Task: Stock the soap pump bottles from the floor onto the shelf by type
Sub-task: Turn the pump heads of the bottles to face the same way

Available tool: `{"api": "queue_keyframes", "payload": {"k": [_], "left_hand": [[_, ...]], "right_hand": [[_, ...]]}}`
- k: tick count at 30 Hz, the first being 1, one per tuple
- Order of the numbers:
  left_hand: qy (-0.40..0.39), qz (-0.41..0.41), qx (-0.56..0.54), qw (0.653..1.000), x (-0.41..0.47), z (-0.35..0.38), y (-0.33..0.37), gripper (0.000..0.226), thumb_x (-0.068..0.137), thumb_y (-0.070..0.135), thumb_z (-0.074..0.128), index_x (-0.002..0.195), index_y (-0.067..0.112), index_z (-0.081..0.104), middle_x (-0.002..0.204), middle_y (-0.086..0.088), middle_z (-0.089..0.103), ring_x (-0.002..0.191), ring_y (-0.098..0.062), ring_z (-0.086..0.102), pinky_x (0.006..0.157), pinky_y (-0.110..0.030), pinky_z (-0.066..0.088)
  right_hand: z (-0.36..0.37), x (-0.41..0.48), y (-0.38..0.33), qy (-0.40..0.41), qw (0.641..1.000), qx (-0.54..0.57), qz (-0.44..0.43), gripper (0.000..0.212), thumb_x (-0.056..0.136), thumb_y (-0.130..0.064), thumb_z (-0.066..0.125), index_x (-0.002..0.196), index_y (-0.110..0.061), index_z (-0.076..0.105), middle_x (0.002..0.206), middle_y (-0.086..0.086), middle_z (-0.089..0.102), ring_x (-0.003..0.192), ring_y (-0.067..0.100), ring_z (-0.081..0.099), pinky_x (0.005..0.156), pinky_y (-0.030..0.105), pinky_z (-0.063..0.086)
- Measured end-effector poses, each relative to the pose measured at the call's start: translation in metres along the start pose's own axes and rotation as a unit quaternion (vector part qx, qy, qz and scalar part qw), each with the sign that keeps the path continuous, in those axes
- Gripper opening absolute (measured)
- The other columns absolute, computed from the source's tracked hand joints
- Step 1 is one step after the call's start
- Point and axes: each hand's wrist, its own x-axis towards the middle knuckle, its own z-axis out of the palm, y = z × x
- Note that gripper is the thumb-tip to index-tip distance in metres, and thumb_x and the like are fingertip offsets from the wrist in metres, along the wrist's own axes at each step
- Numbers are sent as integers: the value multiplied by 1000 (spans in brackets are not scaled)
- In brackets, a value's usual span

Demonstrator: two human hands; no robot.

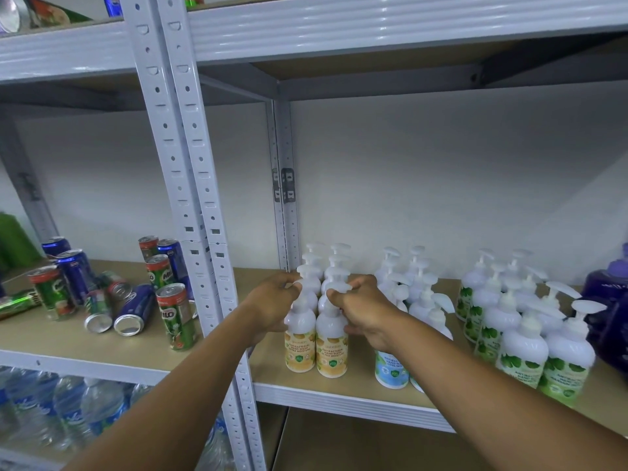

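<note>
A grey metal shelf (339, 399) with a tan board fills the view, seen from above by a person whose two bare forearms reach in from the bottom edge. On the next bay to the left lie and stand drink cans (102, 294), with water bottles (68, 409) on the level below. On the main board, white pump bottles stand in groups by label: yellow bottles (316, 270) at the left in two files running back to the wall, blue bottles (390, 368) just beside them, green bottles (523, 351) further right, and a purple jug (608, 300) at the far edge. The left hand (275, 300) curls its fingers round the pump neck of the left bottle (300, 338) at the front of the yellow files; the right hand (367, 311) grips the right bottle (331, 341) the same way. Both bottles stand upright on the board, side by side and touching, each hanging straight below its own hand. They look placed, so letting go likely comes next; the right hand sits close to the blue pumps. The floor is out of view.
</note>
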Motion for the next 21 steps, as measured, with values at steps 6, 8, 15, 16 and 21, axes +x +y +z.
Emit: {"api": "queue_keyframes", "payload": {"k": [6,8,15,16,21], "left_hand": [[8,-1,3,1000,-2,1,0,37,104,31,51,141,30,52,140,-1,54,122,-25,55,83,-39,59],[13,-2,4,1000,-3,2,1,37,104,31,51,141,30,52,139,-1,54,122,-25,55,85,-41,59],[72,15,27,997,-13,8,3,34,102,32,54,136,26,57,135,-6,59,117,-27,58,97,-48,55],[89,24,38,995,-16,9,3,35,102,33,55,135,23,56,133,-5,60,114,-26,58,97,-45,55],[138,93,107,980,-37,19,19,45,97,37,59,135,13,55,126,0,62,113,-23,60,98,-38,50]], "right_hand": [[1,-5,-2,4,1000,-8,-20,23,96,-22,64,107,-28,44,99,-6,52,89,12,55,89,42,55],[1,-7,-4,7,999,-11,-32,23,96,-21,63,91,-31,43,94,-7,52,82,9,53,91,43,54],[-4,-20,-10,10,995,-81,-62,23,91,-21,68,102,-24,48,110,3,58,94,15,58,89,40,57],[-7,-25,-12,1,993,-97,-65,35,90,-22,68,116,-21,44,114,2,55,93,13,56,82,33,56],[-37,-49,-18,-15,984,-141,-112,49,93,-26,65,135,-25,39,116,-3,56,101,14,58,70,20,45]]}}
